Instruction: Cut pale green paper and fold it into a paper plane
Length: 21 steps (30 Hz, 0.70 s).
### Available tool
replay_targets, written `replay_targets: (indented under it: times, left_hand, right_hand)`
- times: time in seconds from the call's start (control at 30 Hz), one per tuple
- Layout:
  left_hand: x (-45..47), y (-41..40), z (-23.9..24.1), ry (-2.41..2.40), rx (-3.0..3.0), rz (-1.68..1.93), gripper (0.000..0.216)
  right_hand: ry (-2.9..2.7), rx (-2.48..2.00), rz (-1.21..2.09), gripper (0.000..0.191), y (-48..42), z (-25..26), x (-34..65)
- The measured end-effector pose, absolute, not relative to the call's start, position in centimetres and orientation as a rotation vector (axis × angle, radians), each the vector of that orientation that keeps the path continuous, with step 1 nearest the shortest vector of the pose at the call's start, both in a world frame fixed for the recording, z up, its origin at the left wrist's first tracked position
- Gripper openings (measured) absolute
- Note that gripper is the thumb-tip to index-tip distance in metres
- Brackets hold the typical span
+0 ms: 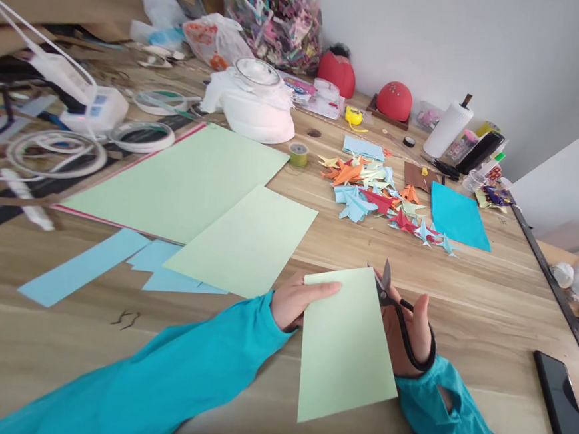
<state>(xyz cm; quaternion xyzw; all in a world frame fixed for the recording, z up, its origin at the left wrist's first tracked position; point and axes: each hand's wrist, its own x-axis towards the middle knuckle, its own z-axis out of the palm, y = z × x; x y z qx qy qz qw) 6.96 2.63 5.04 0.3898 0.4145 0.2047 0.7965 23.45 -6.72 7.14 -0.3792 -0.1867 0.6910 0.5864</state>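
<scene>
My left hand (297, 299) pinches the upper left edge of a pale green paper sheet (344, 348), thumb on top, holding it above the wooden table (474, 292). My right hand (410, 333) is partly hidden behind that sheet and grips black-handled scissors (388, 293). The blades are open at the sheet's top right corner. Both arms wear teal sleeves.
Two larger pale green sheets (210, 204) and light blue strips (90, 265) lie to the left. A pile of folded coloured paper shapes (376, 197) and a teal sheet (457, 217) sit further back. A black phone (562, 416) lies at the right. Clutter fills the back.
</scene>
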Motion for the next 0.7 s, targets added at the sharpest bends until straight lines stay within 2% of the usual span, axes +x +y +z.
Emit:
replay_targets:
  times: [0.17, 0.3, 0.47, 0.57, 0.7]
  left_hand:
    - [6.9, 2.7, 5.6, 0.868, 0.822, 0.465, 0.046]
    - [6.4, 3.0, 6.3, 0.923, 0.827, 0.533, 0.046]
    - [6.5, 3.4, 5.6, 0.891, 0.903, 0.577, 0.046]
    - [6.7, 3.8, 5.0, 0.865, 0.912, 0.628, 0.043]
    - [6.8, 4.2, 5.0, 0.837, 0.943, 0.633, 0.044]
  right_hand:
    - [-0.466, -0.863, 1.585, 0.074, -6.9, 7.3, 23.7]
    - [-0.528, -0.824, 1.424, 0.071, -6.4, 8.0, 25.7]
    - [-0.717, -1.038, 1.034, 0.066, -5.7, 7.0, 27.1]
    - [-0.851, -1.225, 0.823, 0.05, -5.7, 5.8, 27.3]
    - [-1.061, -1.708, 0.376, 0.044, -6.3, 5.2, 29.6]
